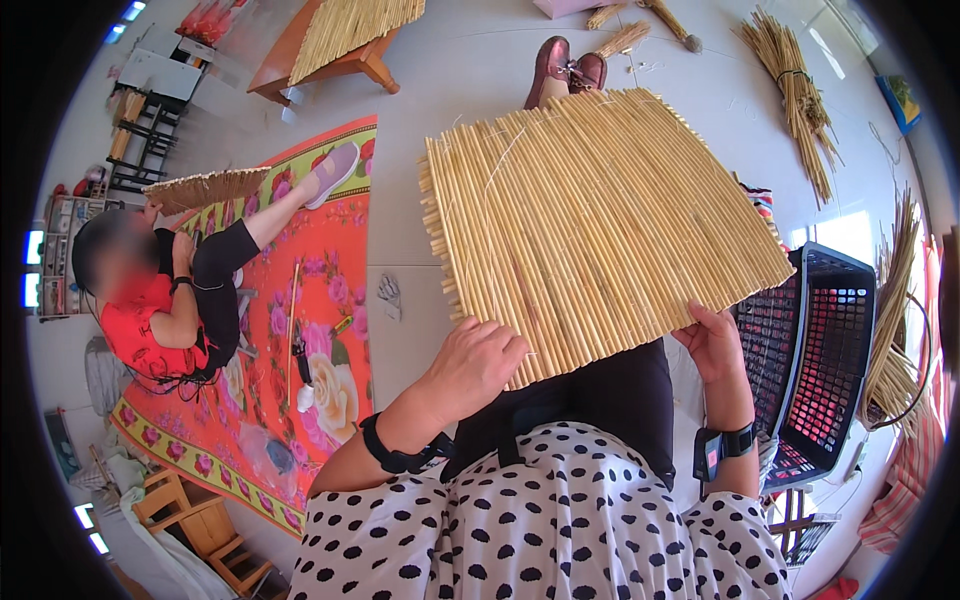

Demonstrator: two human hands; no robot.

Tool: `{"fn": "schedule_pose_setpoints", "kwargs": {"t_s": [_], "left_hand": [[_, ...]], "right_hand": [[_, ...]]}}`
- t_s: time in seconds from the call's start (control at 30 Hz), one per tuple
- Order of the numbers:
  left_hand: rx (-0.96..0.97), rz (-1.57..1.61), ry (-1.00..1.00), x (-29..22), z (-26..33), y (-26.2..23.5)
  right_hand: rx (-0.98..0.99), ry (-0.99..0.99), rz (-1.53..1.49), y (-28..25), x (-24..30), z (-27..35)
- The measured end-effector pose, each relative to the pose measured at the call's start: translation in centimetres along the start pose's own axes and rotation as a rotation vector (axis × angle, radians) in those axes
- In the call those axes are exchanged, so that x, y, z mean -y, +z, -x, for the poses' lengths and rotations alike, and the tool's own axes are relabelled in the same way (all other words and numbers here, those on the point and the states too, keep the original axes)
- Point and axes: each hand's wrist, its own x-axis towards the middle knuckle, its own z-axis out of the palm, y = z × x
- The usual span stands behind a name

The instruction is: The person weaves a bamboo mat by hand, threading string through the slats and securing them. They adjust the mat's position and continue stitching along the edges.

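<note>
A mat of straw stalks [600,230], laid side by side and held with thin thread, rests across my lap and legs. Its near edge is between my two hands. At the near left corner, my left hand [475,362] grips the edge with its fingers curled over the top. Farther right along the same edge, my right hand [714,342] pinches the mat, thumb on top and its other fingers partly hidden beneath. A few loose thread ends show on the mat's surface. My dark trousers and most of my legs are hidden under it.
A black plastic basket [825,365] stands close to my right arm. Straw bundles [795,100] lie at the far right. On the left, a person in red [165,320] sits on a floral sheet [335,330] with another mat [205,190]. A wooden table [285,55] stands at far left.
</note>
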Motion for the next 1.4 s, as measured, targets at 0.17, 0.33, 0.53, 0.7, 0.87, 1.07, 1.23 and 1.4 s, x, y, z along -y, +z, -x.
{"fn": "schedule_pose_setpoints", "kwargs": {"t_s": [0.17, 0.33, 0.53, 0.7, 0.87, 1.07, 1.23, 1.4], "left_hand": [[-0.002, 0.035, -0.028, 0.7, 0.4, -0.7], [0.049, 0.043, -0.04, 0.8, 1.1, -0.8], [-0.046, -0.059, -0.107, 2.7, 2.7, -1.9], [-0.099, -0.086, -0.248, 5.9, 5.1, -3.0], [-0.143, -0.065, -0.368, 7.6, 5.8, -4.2], [-0.256, -0.122, -0.409, 9.5, 4.4, -5.1], [-0.375, -0.124, -0.287, 11.2, 0.4, -5.6], [-0.52, -0.115, -0.262, 11.9, -1.4, -4.9]], "right_hand": [[0.003, 0.0, 0.005, -0.3, 0.1, -0.3], [0.011, -0.011, 0.0, 0.0, 0.0, -0.2], [0.028, -0.035, 0.057, -0.7, 0.4, -0.6], [0.022, -0.038, 0.109, -0.5, 0.9, -0.8], [0.024, -0.024, 0.095, -0.6, 0.8, -0.8], [-0.008, -0.003, 0.089, -0.9, 0.6, -1.2], [0.003, 0.004, 0.082, -0.8, 0.7, -1.0], [0.023, -0.018, 0.119, -0.4, 0.6, -1.0]]}}
